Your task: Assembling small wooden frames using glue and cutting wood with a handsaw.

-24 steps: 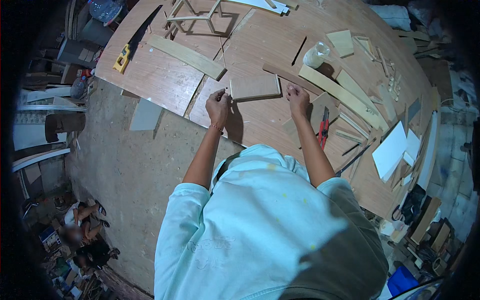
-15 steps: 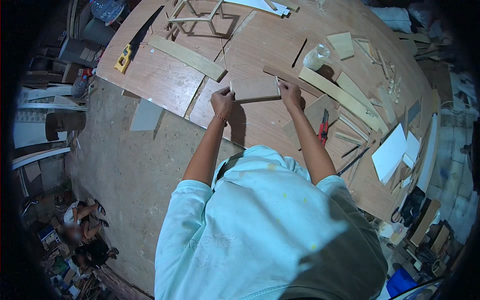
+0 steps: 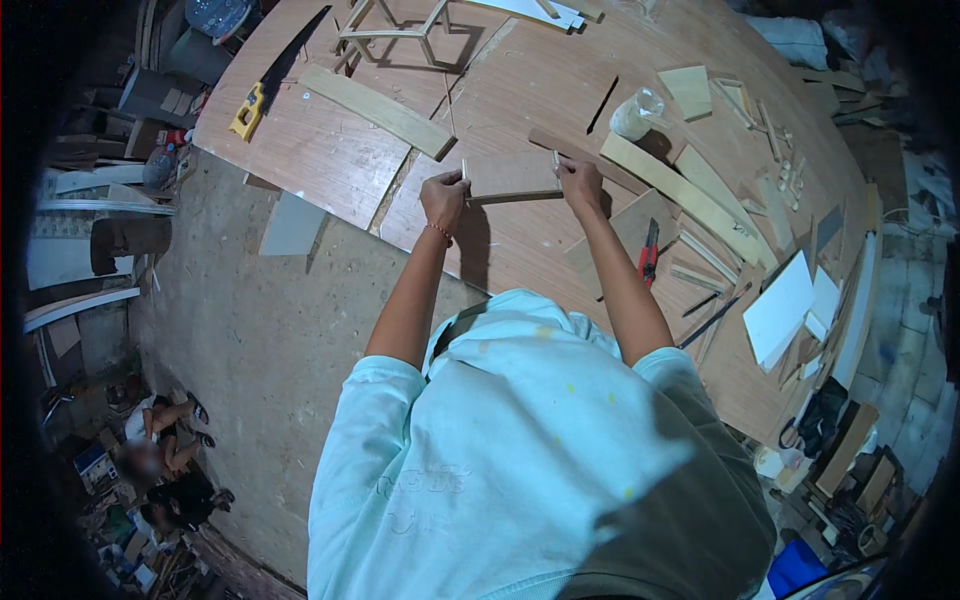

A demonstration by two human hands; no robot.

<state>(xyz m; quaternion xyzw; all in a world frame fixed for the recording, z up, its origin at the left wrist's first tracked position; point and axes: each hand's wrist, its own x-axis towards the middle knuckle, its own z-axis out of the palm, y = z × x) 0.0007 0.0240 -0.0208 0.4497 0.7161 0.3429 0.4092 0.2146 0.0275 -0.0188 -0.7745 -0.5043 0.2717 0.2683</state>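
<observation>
My left hand (image 3: 445,197) and my right hand (image 3: 580,185) are closed on the two ends of a small rectangular wooden board (image 3: 511,178) with narrow edge strips, over the worktable. A long pale plank (image 3: 372,110) lies beyond my left hand, and a brown strip (image 3: 615,164) runs behind my right hand. A cloudy plastic container (image 3: 636,115) stands past that, beside a pale plank (image 3: 680,195). A red utility knife (image 3: 648,253) lies to the right of my right forearm.
A yellow-handled saw (image 3: 251,112) and a small wooden frame (image 3: 395,30) lie at the table's (image 3: 500,90) far left. White pieces (image 3: 775,310), sticks and offcuts crowd the right side. Two people (image 3: 165,435) are low on the floor (image 3: 240,330) at lower left, among clutter.
My right hand, earlier just right of the board, has moved left and closed on its end. My left hand has moved slightly up and right, gripping the other end.
</observation>
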